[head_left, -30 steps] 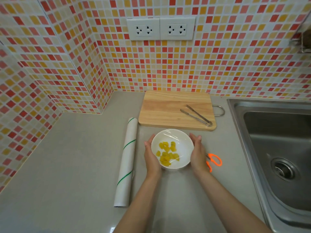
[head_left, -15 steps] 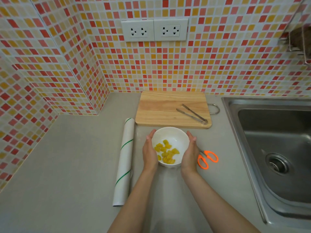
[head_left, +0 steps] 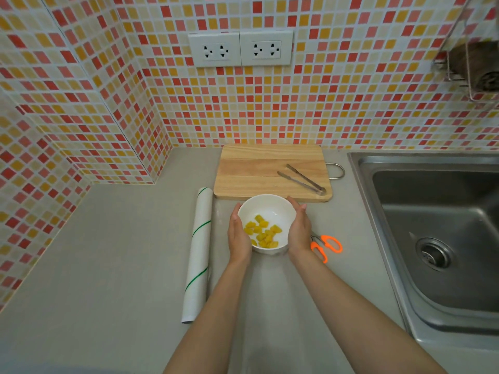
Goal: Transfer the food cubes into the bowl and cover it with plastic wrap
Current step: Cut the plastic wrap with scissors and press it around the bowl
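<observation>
The bowl [head_left: 266,223] of yellow food cubes [head_left: 262,232] sits on the table at 6 o'clock of the cutting board [head_left: 271,171], left hand [head_left: 239,234] and right hand [head_left: 299,230] cupping its sides; the wrap roll [head_left: 198,252] lies at 9 o'clock, long axis 12-to-6, nearer the left hand

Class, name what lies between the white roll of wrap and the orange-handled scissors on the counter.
In the head view: the white bowl of yellow food cubes, cupped by the left hand and right hand.
</observation>
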{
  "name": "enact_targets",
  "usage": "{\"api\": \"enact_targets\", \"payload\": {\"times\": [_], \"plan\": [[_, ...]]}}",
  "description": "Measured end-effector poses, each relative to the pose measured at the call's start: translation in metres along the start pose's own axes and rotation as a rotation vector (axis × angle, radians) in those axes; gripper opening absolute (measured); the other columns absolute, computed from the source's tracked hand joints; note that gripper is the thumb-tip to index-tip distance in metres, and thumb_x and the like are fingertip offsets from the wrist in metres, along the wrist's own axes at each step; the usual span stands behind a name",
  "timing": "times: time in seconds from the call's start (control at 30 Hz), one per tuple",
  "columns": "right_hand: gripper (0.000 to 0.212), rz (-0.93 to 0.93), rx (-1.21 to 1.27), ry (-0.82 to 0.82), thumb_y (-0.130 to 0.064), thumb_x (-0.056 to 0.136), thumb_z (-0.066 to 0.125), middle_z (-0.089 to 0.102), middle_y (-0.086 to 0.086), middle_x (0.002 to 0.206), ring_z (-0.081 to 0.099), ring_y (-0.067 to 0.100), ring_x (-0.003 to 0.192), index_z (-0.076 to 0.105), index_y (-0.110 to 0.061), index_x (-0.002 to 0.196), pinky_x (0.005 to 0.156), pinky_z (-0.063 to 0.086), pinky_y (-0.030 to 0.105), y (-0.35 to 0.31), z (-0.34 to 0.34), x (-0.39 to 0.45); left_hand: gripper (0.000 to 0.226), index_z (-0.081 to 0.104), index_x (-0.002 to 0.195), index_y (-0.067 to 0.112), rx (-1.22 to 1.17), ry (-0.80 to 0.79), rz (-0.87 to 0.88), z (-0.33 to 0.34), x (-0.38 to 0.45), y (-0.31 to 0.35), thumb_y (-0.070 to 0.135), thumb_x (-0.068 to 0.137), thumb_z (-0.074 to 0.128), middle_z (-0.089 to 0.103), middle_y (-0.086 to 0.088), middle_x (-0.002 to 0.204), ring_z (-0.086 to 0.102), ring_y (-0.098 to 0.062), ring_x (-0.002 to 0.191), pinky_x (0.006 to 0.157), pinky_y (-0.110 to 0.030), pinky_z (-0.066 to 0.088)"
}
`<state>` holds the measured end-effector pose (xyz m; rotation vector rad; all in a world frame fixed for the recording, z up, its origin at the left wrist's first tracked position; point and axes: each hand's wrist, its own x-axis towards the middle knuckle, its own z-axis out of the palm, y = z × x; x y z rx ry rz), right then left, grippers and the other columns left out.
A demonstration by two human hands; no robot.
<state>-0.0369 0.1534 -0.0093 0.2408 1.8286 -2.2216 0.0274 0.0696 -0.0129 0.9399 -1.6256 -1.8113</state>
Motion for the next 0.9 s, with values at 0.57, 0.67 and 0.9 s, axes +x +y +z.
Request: {"api": "enact_targets", "payload": {"times": [0.57, 0.67, 0.9], "plan": [[0.042, -0.065, -0.199, -0.057, -0.03, 0.098, 0.024, 0.058, 0.004, 0.128, 0.051, 0.023, 0.119, 0.057, -0.024, 0.123, 0.105, 0.04, 0.04, 0.006, -0.005, 0.007, 0.044, 0.035, 0.143, 0.025, 0.172, -0.118, -0.047, -0.013, 0.004, -0.003, 0.031, 0.102, 0.02, 0.043, 0.0, 0.146, 0.043, -0.015, 0.129, 0.111, -0.032, 0.034], [0.042, -0.067, -0.236, -0.077, -0.029, 0.098, 0.024, 0.056, 0.002, 0.131, 0.049, 0.022, 0.121, 0.055, -0.026, 0.125, 0.104, 0.039, 0.036, 0.005, -0.007, 0.007, 0.047, 0.027, 0.147, 0.029, 0.234, -0.129, -0.067, -0.014, 0.006, -0.004, 0.035, 0.101, 0.019, 0.034, 0.003, 0.152, 0.035, -0.015, 0.136, 0.113, -0.03, 0.028], [0.041, -0.114, -0.498, -0.204, -0.03, 0.096, 0.036, 0.047, 0.0, 0.143, 0.042, 0.02, 0.131, 0.043, -0.028, 0.135, 0.108, 0.032, 0.033, -0.015, -0.024, 0.012, 0.051, 0.031, 0.146, 0.017, 0.402, -0.108, -0.071, -0.021, 0.021, 0.011, 0.038, 0.101, 0.025, 0.034, -0.003, 0.154, 0.03, -0.019, 0.141, 0.113, -0.028, 0.02]]}}
